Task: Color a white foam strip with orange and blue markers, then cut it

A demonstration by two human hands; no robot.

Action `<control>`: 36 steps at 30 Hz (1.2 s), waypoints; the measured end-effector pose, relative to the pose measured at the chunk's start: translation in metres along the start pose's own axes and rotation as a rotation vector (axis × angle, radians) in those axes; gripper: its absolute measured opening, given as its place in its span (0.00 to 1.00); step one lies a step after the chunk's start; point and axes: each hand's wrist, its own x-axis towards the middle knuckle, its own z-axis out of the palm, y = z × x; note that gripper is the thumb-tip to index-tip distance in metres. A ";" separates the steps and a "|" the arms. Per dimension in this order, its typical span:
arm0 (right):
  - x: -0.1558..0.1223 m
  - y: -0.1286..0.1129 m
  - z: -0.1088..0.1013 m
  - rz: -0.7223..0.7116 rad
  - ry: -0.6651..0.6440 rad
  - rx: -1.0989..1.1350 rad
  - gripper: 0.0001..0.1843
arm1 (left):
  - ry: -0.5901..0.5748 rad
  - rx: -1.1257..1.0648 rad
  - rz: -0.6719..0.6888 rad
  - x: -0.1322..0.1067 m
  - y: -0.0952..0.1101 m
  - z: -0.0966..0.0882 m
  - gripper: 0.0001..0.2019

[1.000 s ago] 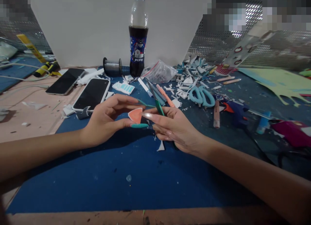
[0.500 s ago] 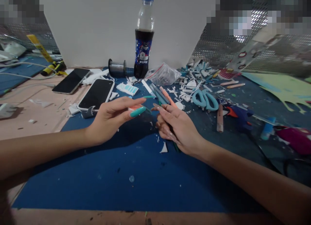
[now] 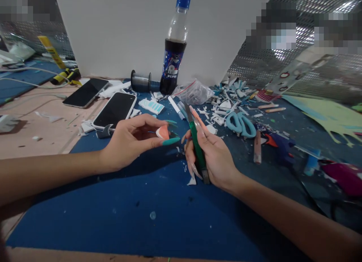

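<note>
Between thumb and fingers, my left hand (image 3: 132, 137) pinches a small orange and white piece (image 3: 163, 132), its material unclear. Long teal nails extend past it. My right hand (image 3: 213, 152) is wrapped round a green utility knife (image 3: 197, 143), whose blade points up and away from me. The knife and the small piece are apart. Both hands are over the blue mat (image 3: 135, 224). Just beyond my right hand lie an orange strip (image 3: 198, 116) and a white strip (image 3: 175, 107). A small white scrap (image 3: 192, 181) lies below my right fingers.
A Pepsi bottle (image 3: 173, 54) stands at the back by a white board (image 3: 113, 31). Two phones (image 3: 115, 110) lie left. Blue scissors (image 3: 240, 124), a heap of foam-like scraps (image 3: 232, 94), and a plastic bag (image 3: 195, 92) are to the right and back.
The knife has swung up into clear view in my right hand, blade upward. My left hand has turned slightly, showing more of the orange and white piece. The camera view has shifted a little.
</note>
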 end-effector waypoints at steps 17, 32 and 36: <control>-0.007 -0.004 0.002 0.085 -0.185 -0.228 0.21 | -0.114 0.146 0.010 0.002 -0.005 -0.004 0.12; -0.007 -0.003 0.001 0.088 -0.232 -0.290 0.21 | -0.111 0.130 -0.042 0.004 0.001 -0.002 0.07; -0.007 -0.004 0.001 0.078 -0.247 -0.294 0.20 | -0.116 0.119 -0.058 0.004 0.001 -0.001 0.07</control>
